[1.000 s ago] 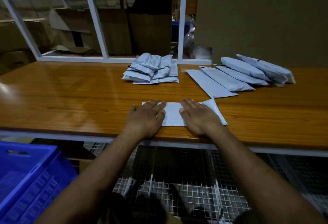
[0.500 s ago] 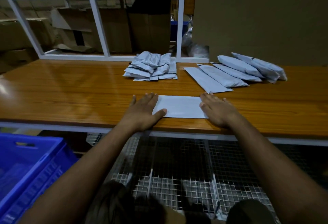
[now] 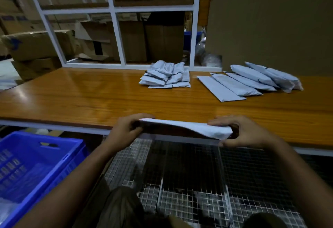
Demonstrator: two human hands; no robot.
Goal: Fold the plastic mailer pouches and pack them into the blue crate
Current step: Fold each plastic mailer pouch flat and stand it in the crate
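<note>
Folded pouch lifted at the table edge, blue crate down to the left.

Both hands pinch 1 folded mailer pouch (image 3: pixel 191 128) by its ends: the left hand (image 3: pixel 124 130) curls round the left end, the right hand (image 3: pixel 246 134) clamps the right end, thumb under and fingers over. The pouch hangs just above the near edge of the wooden table (image 3: pixel 90 99), long axis running left to right. The blue crate (image 3: pixel 41 159) sits lower and to the left, nearer the left hand, so the carry probably swings leftward and down. On the table wait 1 heap of folded pouches (image 3: pixel 166 77), too jumbled to count, and a fanned row of about 5 flat pouches (image 3: pixel 248 81).
</note>
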